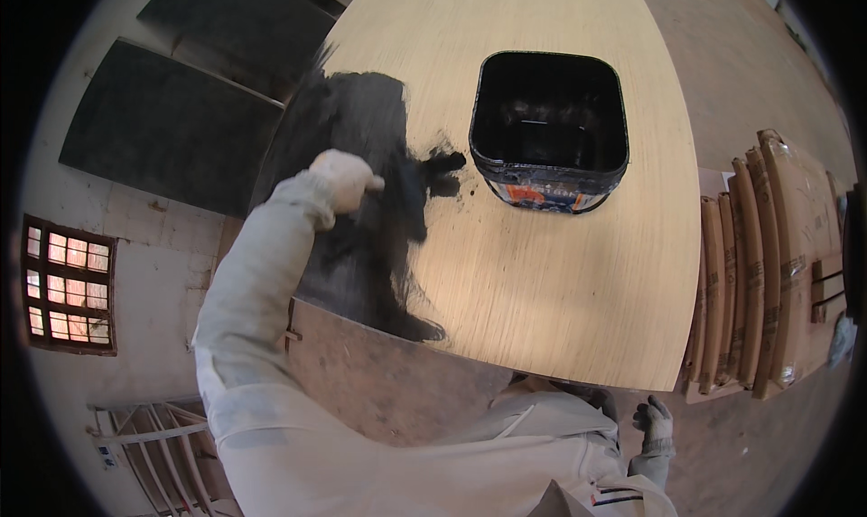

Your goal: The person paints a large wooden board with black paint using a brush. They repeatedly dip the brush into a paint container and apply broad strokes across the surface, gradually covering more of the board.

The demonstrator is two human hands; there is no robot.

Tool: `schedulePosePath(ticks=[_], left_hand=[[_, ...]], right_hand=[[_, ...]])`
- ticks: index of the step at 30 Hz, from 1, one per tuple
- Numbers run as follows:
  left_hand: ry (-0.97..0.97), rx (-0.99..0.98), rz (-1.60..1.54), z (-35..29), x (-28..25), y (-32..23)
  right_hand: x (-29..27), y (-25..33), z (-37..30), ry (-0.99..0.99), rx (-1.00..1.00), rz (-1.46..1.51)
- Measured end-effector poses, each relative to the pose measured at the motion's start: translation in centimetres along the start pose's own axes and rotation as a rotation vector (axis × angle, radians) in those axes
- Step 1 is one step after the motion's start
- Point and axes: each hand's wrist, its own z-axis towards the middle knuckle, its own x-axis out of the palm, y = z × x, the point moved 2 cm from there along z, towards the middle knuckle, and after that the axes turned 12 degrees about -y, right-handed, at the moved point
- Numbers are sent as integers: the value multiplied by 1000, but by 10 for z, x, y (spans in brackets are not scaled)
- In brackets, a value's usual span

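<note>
My left hand [343,179], in a pale glove, is closed over the black-coated area [361,120] on the left part of a light wood-grain panel [560,291]. What it holds, if anything, is hidden beneath it. Streaky edges and a few dabs of black reach onto the bare wood. To the right of this hand stands a square black bucket [548,169], uncovered, its inside coated in black and its handle hanging down the near side. Low beside my body hangs my right hand [654,419], in a dark-stained glove, fingers apart and slightly bent, holding nothing visible.
Dark panels [167,124] lie beyond the panel's left edge. Upright cardboard-wrapped packs [768,264] stand on the floor at the right. A barred window [69,285] is in the left wall, and a rack-like frame [163,449] stands at the lower left.
</note>
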Motion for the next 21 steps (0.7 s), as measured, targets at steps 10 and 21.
schedulePosePath(ticks=[10, 21], left_hand=[[-203, -122, -38, 49, 9, 13], [42, -154, -2, 18, -8, 11]], right_hand=[[13, -1, 14, 68, 4, -43], [1, 2, 14, 66, 6, -49]])
